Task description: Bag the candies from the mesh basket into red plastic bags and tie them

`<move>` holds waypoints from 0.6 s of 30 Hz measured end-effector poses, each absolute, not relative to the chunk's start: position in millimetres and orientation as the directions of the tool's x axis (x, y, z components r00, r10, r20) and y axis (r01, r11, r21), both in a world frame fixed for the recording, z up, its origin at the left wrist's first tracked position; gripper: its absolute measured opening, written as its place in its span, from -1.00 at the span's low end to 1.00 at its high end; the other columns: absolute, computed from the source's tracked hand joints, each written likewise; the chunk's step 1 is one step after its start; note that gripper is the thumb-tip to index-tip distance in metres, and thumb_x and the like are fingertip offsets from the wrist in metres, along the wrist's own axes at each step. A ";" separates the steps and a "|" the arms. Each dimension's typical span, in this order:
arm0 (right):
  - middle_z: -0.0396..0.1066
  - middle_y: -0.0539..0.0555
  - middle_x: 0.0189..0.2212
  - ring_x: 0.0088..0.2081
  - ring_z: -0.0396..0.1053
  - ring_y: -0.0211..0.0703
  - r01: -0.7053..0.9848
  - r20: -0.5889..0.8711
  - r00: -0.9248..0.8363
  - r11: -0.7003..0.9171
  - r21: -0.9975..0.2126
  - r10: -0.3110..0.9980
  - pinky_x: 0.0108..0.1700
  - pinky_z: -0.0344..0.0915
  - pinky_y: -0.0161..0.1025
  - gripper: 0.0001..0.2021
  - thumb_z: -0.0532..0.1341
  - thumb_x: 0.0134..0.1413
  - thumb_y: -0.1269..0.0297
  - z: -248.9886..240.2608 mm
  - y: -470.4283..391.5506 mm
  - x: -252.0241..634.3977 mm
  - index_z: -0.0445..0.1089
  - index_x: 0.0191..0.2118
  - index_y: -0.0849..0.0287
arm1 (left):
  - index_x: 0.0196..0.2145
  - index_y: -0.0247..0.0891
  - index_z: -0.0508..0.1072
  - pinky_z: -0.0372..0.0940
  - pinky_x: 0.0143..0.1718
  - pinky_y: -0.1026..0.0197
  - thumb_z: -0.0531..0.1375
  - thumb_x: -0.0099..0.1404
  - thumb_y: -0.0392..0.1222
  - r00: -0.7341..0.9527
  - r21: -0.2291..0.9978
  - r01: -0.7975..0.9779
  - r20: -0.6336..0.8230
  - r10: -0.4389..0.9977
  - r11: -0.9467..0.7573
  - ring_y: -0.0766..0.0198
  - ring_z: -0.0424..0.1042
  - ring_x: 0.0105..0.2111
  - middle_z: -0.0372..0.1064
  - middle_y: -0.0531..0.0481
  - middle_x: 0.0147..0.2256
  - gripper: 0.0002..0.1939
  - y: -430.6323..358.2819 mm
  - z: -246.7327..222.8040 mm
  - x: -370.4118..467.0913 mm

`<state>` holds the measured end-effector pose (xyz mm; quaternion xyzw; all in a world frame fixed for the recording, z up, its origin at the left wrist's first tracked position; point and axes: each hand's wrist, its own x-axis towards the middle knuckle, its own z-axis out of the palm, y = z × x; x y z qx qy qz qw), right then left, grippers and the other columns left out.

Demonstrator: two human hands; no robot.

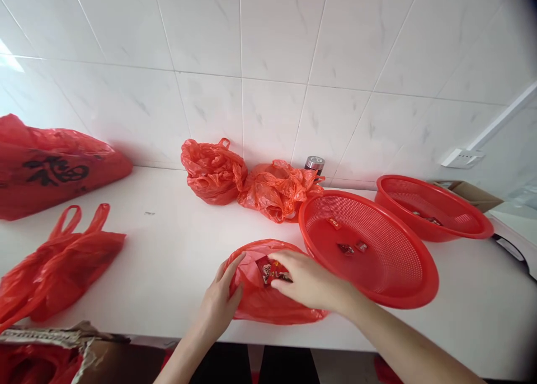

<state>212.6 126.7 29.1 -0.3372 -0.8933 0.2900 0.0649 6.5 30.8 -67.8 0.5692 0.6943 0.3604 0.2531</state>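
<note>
A red plastic bag (268, 311) lies with its mouth spread on the white table in front of me. My left hand (220, 294) rests at the bag's left rim, thumb and fingers apart and stretched against the film. Over the bag's mouth, my right hand (304, 277) is closed around small red and dark snack packets (268, 269); its fingers partly hide them. Just to the right stands a red perforated plastic basket (423, 289). Inside it lie an orange-red packet (333, 223) and two small dark red packets (346, 249).
Two crumpled red bags (213, 171) (277, 191) and a silver-lidded container (314, 163) stand by the tiled wall. A second red basket (474, 221) is behind right. Red bags (62, 171) (67, 272) lie left, above an open cardboard box (113, 361). A wall socket (464, 158) is right.
</note>
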 end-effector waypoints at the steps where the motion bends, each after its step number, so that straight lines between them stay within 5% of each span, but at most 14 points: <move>1: 0.33 0.09 0.08 0.06 0.30 -0.08 0.530 -0.018 -0.760 0.604 -0.596 0.649 0.07 0.21 -0.17 -0.60 0.12 0.17 0.12 40.1 134.7 219.3 0.28 0.12 0.03 | 0.29 0.06 0.07 0.35 -0.16 0.09 -0.05 0.33 -0.20 -0.224 0.791 0.603 0.043 0.974 0.104 0.25 0.45 -0.31 0.17 -0.13 0.14 -0.42 29.9 -66.6 7.4; 3: 0.41 0.05 -0.03 -0.06 0.37 -0.14 0.560 0.063 -0.693 0.592 -0.580 0.718 -0.02 0.24 -0.23 -0.68 0.08 0.21 0.07 54.7 164.8 237.6 0.35 0.01 0.03 | 0.29 0.07 0.06 0.35 -0.15 0.07 -0.04 0.34 -0.16 -0.248 0.791 0.599 0.036 0.968 0.124 0.21 0.45 -0.24 0.19 -0.13 0.12 -0.43 27.3 -64.6 8.9; 5: 0.44 0.06 -0.12 -0.12 0.38 -0.15 0.693 0.079 -0.585 0.548 -0.468 0.807 -0.08 0.24 -0.24 -0.72 0.03 0.25 0.09 54.4 207.9 261.0 0.37 -0.08 0.08 | 0.29 0.06 0.06 0.30 -0.02 0.04 -0.02 0.34 -0.12 -0.289 0.804 0.584 0.083 0.954 0.107 0.09 0.35 0.02 0.14 -0.12 0.17 -0.44 23.4 -63.1 10.6; 8: 0.41 0.16 -0.09 -0.09 0.36 -0.08 0.879 -0.079 -0.430 0.398 -0.261 0.899 -0.08 0.22 -0.21 -0.71 0.10 0.19 0.23 28.9 270.4 295.8 0.33 -0.01 0.16 | 0.32 0.02 -0.04 0.18 0.12 -0.01 0.01 0.34 -0.04 -0.366 0.854 0.514 0.134 0.921 0.080 0.00 0.08 0.24 -0.01 -0.11 0.27 -0.38 14.9 -61.1 15.5; 12: 0.28 0.28 0.08 0.03 0.31 0.04 0.914 -0.191 -0.392 0.358 -0.191 0.900 -0.04 0.20 -0.17 -0.54 0.20 0.01 0.44 -13.4 310.5 320.6 0.30 0.09 0.18 | 0.34 0.04 -0.20 0.35 -0.05 0.03 0.04 0.32 0.08 -0.446 0.923 0.352 0.015 0.895 0.159 0.00 0.31 0.07 -0.10 -0.16 0.31 -0.27 2.8 -60.1 23.6; 18: 0.43 0.18 -0.21 -0.19 0.40 -0.02 0.923 -0.295 -0.384 0.350 -0.161 0.875 -0.21 0.23 -0.20 -0.81 0.17 -0.01 0.49 -25.1 316.2 339.3 0.42 -0.24 0.19 | 0.33 0.10 -0.15 0.42 -0.17 0.08 0.05 0.29 0.16 -0.531 0.951 0.259 -0.006 0.847 0.169 0.08 0.43 -0.10 -0.03 -0.14 0.28 -0.26 -6.6 -66.3 17.8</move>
